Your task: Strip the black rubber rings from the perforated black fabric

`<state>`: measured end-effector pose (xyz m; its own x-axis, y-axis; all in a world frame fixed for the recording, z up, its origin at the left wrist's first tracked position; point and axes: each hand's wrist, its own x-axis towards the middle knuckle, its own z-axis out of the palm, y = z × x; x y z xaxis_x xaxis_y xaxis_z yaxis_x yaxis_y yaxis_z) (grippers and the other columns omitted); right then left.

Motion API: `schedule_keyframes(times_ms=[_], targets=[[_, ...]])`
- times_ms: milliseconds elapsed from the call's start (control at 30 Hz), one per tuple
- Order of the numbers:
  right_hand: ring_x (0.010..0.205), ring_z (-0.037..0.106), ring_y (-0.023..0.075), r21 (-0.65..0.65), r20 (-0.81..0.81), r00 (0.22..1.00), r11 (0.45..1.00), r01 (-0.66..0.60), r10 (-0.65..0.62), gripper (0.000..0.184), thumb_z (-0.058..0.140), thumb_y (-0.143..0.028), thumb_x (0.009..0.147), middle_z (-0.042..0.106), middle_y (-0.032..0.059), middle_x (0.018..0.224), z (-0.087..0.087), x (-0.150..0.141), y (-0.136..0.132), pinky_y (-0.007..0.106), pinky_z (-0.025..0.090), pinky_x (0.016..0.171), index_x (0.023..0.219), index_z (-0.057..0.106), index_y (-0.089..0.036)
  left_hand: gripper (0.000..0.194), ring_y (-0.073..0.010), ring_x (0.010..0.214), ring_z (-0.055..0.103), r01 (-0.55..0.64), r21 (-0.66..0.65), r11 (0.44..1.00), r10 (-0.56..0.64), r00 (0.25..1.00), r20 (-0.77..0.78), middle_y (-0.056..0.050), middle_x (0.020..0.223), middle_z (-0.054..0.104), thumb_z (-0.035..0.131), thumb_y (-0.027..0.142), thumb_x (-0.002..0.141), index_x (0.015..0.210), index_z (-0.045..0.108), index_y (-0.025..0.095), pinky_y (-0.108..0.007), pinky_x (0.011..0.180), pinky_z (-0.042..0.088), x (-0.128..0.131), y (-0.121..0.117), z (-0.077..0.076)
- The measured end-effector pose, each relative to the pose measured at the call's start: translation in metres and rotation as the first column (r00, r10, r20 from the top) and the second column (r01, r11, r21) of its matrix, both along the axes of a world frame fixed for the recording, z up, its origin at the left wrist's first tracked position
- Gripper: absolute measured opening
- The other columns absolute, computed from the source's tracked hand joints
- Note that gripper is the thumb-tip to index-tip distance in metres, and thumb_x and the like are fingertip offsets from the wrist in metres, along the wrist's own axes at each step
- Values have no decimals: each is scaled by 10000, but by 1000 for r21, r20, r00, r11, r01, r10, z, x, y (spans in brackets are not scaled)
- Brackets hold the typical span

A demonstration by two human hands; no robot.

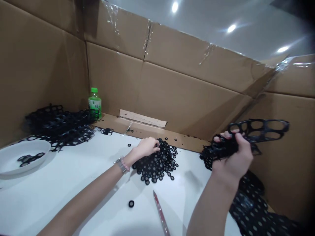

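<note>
My left hand (147, 146), a bracelet on its wrist, rests at the upper left of a pile of small black rings (157, 165) on the white table. Its fingers are curled down at the pile; whatever lies under them is hidden. Raised on the right, my right hand (236, 152) is closed around black perforated sheet scraps (263, 129), flat strips with round holes that stick out on both sides of the fist. A single black ring (131, 204) lies nearer to me, beside a slim red pointed tool (160, 211).
Cardboard walls (192, 95) enclose the white table (103, 196). At left are a heap of black perforated scraps (61, 126), a green-capped bottle (94, 104) and a white bowl (46, 147) with black pieces. Black perforated sheets (253, 206) lie at lower right.
</note>
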<state>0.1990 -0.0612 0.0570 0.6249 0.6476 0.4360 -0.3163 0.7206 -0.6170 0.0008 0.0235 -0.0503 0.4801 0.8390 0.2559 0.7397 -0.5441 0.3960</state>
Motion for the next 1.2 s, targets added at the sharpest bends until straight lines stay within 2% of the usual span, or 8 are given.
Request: schedule_keyframes(times_ms=[267, 433, 667, 733, 800, 900, 1033, 1200], targets=[[701, 538, 98, 33, 48, 992, 993, 113, -114, 160, 632, -208, 673, 524, -38, 787, -4, -32, -10, 227, 467, 602, 799, 533, -205, 429, -200, 778, 588, 312, -182, 933, -340, 928, -152, -34, 922, 617, 615, 490, 663, 1001, 584, 228, -255, 638, 433, -69, -85, -20], [791, 581, 140, -58, 292, 956, 998, 25, -7, 294, 697, -292, 614, 590, -6, 877, -14, -118, 11, 281, 482, 706, 835, 519, -211, 392, -195, 701, 588, 241, -171, 955, -280, 923, -264, -32, 900, 602, 669, 443, 635, 951, 585, 226, -259, 560, 432, -87, -136, -57], [870, 576, 142, -147, 899, 365, 953, -265, 241, 474, 632, -460, 647, 642, 35, 957, 10, -307, 79, 275, 446, 793, 999, 528, -160, 191, -171, 797, 579, 243, -41, 969, -247, 953, -176, -21, 953, 583, 500, 268, 803, 983, 519, 205, -247, 687, 456, -92, -151, -67], [963, 548, 222, -223, 897, 337, 952, -209, 284, 814, 721, -510, 483, 599, 149, 1070, 14, -340, 93, 365, 442, 808, 1112, 459, -64, 294, -195, 852, 571, 261, -29, 965, -262, 950, -168, -46, 1022, 566, 516, 307, 790, 1061, 482, 197, -271, 727, 455, -92, -153, -64], [1028, 519, 234, -253, 882, 364, 953, -166, 298, 864, 630, -576, 572, 544, 210, 1139, 14, -348, 97, 390, 428, 828, 1176, 385, -10, 349, -207, 891, 559, 293, -26, 956, -293, 942, -162, -57, 1071, 546, 518, 315, 785, 1114, 462, 213, -290, 754, 448, -94, -154, -63], [1111, 467, 167, -238, 864, 417, 958, -159, 284, 660, 437, -562, 755, 495, 138, 1228, 10, -309, 83, 348, 384, 899, 1233, 341, -117, 351, -210, 908, 543, 399, -35, 916, -400, 904, -152, -47, 1071, 542, 530, 303, 770, 1114, 487, 252, -300, 769, 433, -97, -153, -63], [1093, 483, 142, -176, 831, 478, 950, -260, 284, 458, 427, -483, 806, 532, 89, 1190, 7, -182, 45, 330, 392, 892, 1175, 407, -212, 315, -200, 886, 539, 499, -89, 862, -507, 857, -94, -44, 1036, 547, 570, 367, 754, 1051, 546, 268, -273, 751, 417, -96, -153, -61], [1045, 507, 166, -215, 851, 518, 958, 191, 87, 389, 472, -439, 779, 580, 60, 1116, -1, 31, 1, 379, 389, 872, 1108, 492, -231, 236, -132, 757, 542, 493, -181, 851, -502, 865, -7, -21, 908, 549, 351, 194, 870, 868, 583, 234, -204, 662, 381, -82, -148, -60]])
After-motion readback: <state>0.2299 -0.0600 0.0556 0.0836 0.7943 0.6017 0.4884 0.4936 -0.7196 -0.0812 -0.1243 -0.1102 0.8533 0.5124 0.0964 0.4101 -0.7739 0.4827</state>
